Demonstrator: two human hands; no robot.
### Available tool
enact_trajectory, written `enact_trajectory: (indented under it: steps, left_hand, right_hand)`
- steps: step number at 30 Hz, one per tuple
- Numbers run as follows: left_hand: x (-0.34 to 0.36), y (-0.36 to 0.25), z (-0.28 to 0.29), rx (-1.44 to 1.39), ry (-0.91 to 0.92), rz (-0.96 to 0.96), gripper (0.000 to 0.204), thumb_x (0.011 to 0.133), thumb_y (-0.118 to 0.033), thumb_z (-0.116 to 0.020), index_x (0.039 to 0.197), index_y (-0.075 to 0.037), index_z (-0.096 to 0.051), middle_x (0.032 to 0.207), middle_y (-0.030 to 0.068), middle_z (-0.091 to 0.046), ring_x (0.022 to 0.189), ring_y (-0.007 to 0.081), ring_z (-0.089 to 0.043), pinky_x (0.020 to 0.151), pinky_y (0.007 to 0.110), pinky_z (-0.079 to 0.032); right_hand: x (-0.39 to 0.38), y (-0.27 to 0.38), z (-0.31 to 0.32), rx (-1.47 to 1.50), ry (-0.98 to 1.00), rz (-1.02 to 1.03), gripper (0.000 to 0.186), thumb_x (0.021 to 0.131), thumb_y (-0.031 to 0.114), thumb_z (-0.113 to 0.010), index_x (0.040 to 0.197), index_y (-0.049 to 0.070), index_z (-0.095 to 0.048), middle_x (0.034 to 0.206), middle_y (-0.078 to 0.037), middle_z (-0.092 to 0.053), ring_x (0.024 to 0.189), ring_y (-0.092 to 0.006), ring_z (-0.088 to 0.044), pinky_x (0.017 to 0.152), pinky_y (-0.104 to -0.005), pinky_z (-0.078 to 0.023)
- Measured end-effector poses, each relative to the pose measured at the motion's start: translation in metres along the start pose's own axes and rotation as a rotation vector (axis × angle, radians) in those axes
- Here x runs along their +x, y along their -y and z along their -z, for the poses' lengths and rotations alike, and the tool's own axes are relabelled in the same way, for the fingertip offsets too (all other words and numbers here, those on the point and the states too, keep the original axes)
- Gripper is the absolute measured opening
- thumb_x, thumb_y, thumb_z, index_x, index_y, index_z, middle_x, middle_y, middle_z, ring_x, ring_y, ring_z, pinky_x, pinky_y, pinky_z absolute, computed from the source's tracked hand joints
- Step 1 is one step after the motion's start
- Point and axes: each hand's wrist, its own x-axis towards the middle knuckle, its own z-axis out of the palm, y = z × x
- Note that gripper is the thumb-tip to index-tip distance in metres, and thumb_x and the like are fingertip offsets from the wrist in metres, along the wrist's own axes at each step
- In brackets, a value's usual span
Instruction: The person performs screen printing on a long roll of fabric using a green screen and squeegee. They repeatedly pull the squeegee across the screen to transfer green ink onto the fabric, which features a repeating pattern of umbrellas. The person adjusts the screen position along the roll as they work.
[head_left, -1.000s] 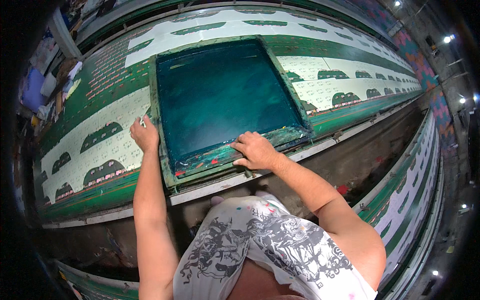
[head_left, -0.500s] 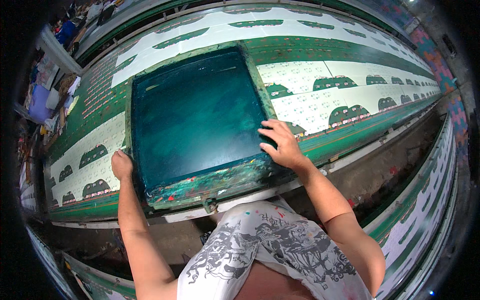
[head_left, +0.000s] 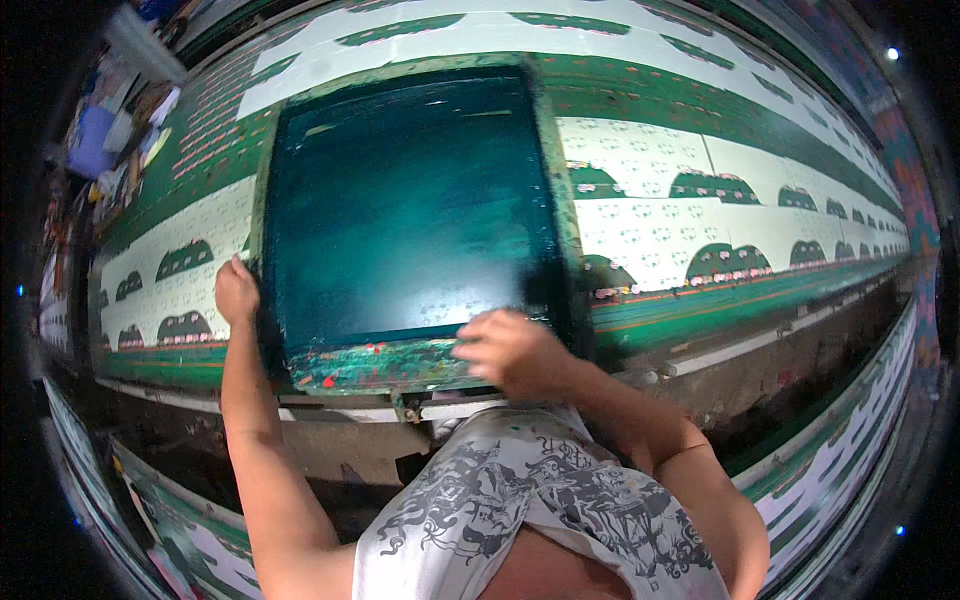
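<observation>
A screen-printing frame [head_left: 420, 362] with dark teal mesh [head_left: 400, 220] lies on the long green printing table. Its near rail is smeared with green and red paint. My left hand [head_left: 237, 290] is closed at the frame's left side rail, thumb upward, with part of its fingers hidden. Over the near right corner of the frame hovers my right hand [head_left: 515, 352], blurred by motion, its fingers partly bent; whether they touch the rail does not show. A metal clamp-like fitting [head_left: 408, 408] hangs under the near rail.
White printed sheets [head_left: 650, 225] with arch-shaped cut-outs lie in rows on the green table [head_left: 640, 100]. A pale rail [head_left: 740, 345] runs along the near edge. Another table [head_left: 840, 470] stands at the lower right. A purple container [head_left: 92, 140] sits among clutter at the far left.
My right hand has left the frame's right rail and moved left and nearer, to the near rail. My left hand stays at the left rail. The view has shifted slightly.
</observation>
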Motion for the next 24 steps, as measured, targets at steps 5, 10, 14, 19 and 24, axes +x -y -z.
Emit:
enact_trajectory:
  steps: [5,10,14,19,24]
  left_hand:
    - [0.004,0.002,0.002,-0.218,0.036,0.097,0.063,0.115,-0.052,-0.046,0.109,0.002,-0.078,0.111,0.0319,-0.076,0.106,0.0537,-0.072,0.093,0.062,-0.054]
    - [0.006,0.003,0.005,-0.496,0.071,0.116,0.069,0.115,-0.057,-0.046,0.114,0.004,-0.079,0.109,0.0322,-0.077,0.109,0.0514,-0.072,0.097,0.055,-0.054]
    - [0.004,0.003,0.006,-0.646,0.041,0.088,0.066,0.116,-0.053,-0.046,0.113,0.005,-0.078,0.111,0.0333,-0.076,0.108,0.0514,-0.071,0.097,0.055,-0.053]
    - [0.004,0.003,0.007,-0.601,0.092,0.034,0.055,0.116,-0.047,-0.048,0.117,0.002,-0.075,0.118,0.0286,-0.071,0.115,0.0481,-0.065,0.101,0.054,-0.050]
    - [0.005,0.000,0.001,-0.667,0.024,-0.027,0.048,0.115,-0.041,-0.054,0.126,0.002,-0.073,0.116,0.0260,-0.070,0.114,0.0439,-0.067,0.103,0.051,-0.051]
  right_hand:
    - [0.042,0.047,-0.043,-0.105,0.199,-0.068,0.046,0.092,0.017,-0.074,0.137,0.010,-0.074,0.138,-0.013,-0.070,0.128,-0.0358,-0.066,0.111,-0.0501,-0.052]
    - [0.057,0.063,-0.049,-0.371,0.032,-0.110,0.049,0.091,0.011,-0.071,0.140,0.009,-0.072,0.128,-0.014,-0.073,0.115,-0.0329,-0.070,0.103,-0.0466,-0.055]
    - [0.095,0.070,-0.051,-0.439,0.024,-0.195,0.042,0.090,0.011,-0.071,0.131,0.005,-0.074,0.104,-0.013,-0.079,0.096,-0.0341,-0.076,0.089,-0.0459,-0.060]
    - [0.133,0.072,-0.043,-0.397,0.224,-0.371,0.029,0.089,0.013,-0.073,0.117,0.010,-0.074,0.101,-0.016,-0.080,0.097,-0.0382,-0.078,0.084,-0.0525,-0.062]
    - [0.135,0.068,-0.040,-0.442,0.212,-0.431,0.027,0.092,0.019,-0.076,0.118,0.010,-0.074,0.102,-0.017,-0.080,0.098,-0.0415,-0.077,0.084,-0.0549,-0.061]
